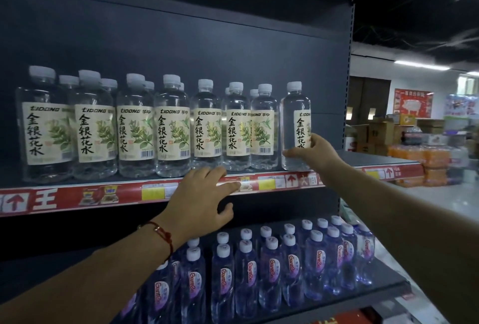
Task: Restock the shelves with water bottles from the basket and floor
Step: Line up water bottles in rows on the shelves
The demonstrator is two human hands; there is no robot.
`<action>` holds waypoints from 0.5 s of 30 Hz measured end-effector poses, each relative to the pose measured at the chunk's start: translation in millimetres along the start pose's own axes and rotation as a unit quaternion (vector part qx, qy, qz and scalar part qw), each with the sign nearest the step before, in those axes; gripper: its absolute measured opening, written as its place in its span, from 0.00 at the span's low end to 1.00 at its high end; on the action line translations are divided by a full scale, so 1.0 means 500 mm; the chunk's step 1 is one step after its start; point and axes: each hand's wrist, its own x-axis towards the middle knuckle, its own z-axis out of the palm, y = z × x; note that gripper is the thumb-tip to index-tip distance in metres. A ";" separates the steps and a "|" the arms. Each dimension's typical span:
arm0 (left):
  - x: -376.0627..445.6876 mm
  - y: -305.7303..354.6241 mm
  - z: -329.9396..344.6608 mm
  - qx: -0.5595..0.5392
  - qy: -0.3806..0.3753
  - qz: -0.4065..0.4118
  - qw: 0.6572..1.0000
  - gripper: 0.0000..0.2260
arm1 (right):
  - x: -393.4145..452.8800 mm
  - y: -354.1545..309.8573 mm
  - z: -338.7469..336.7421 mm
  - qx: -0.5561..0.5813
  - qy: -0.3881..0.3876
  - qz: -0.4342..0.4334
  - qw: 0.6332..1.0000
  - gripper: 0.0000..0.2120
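On the upper shelf (181, 189), the right hand (318, 152) grips the end bottle (295, 126) near the right edge; placing step. The left hand (199, 199), fingers spread, rests on the front edge. Next: turn the label forward, release.

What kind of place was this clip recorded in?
Most likely a grocery shop or supermarket: dark metal shelves hold rows of clear plastic water bottles with cream labels, a red price strip runs along the shelf edge, and stacked cardboard cartons stand behind.
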 end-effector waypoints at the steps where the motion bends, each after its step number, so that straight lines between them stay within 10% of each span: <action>1: 0.000 0.002 0.001 -0.006 0.004 -0.002 1.000 0.20 | 0.008 0.003 0.004 -0.012 0.003 0.001 1.000 0.27; 4: -0.001 0.006 0.005 -0.014 0.021 -0.007 1.000 0.20 | 0.044 0.027 0.012 -0.042 0.029 0.006 0.999 0.46; 10: -0.002 0.010 0.012 -0.018 0.038 -0.018 0.999 0.21 | 0.076 0.049 0.033 -0.127 0.065 0.001 0.990 0.26; 15: -0.003 0.012 0.013 -0.012 0.027 -0.027 0.999 0.21 | 0.078 0.061 0.054 -0.204 0.109 -0.012 0.973 0.30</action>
